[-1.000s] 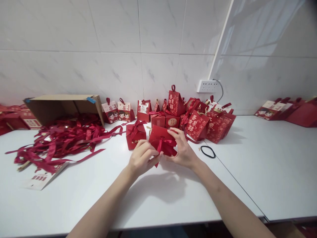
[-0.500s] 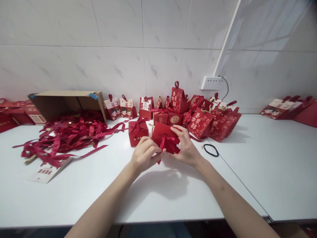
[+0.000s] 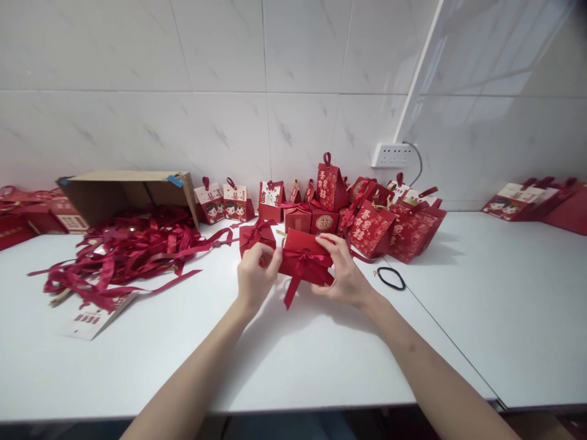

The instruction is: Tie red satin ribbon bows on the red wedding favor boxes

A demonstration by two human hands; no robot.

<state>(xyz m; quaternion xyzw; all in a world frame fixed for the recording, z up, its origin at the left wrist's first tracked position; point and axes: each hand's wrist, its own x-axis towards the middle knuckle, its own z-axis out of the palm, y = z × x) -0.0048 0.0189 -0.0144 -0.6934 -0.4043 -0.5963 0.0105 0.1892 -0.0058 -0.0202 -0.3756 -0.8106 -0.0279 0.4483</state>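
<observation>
A red gift box (image 3: 300,243) with a dark red ribbon bow (image 3: 304,263) on its front is tilted up above the table. My right hand (image 3: 342,272) grips its right side, fingers over the top edge and thumb low on the front. One ribbon tail hangs loose below the box. At the box's left edge is my left hand (image 3: 257,278), its fingers curled and thumb raised; what lies between the fingertips is hidden. Just behind that hand stands another red box with a bow (image 3: 257,233), partly covered by it.
A cardboard box (image 3: 132,177) on its side spills red ribbons (image 3: 137,250) at left, by a printed card (image 3: 89,324). Several red gift boxes (image 3: 373,226) stand along the tiled wall. A black loop (image 3: 391,278) lies at right, below a white socket strip (image 3: 391,155).
My left hand has moved off the bow's lower part, leftward and up to the box's left edge. A ribbon tail now hangs free. My right hand keeps its grip.
</observation>
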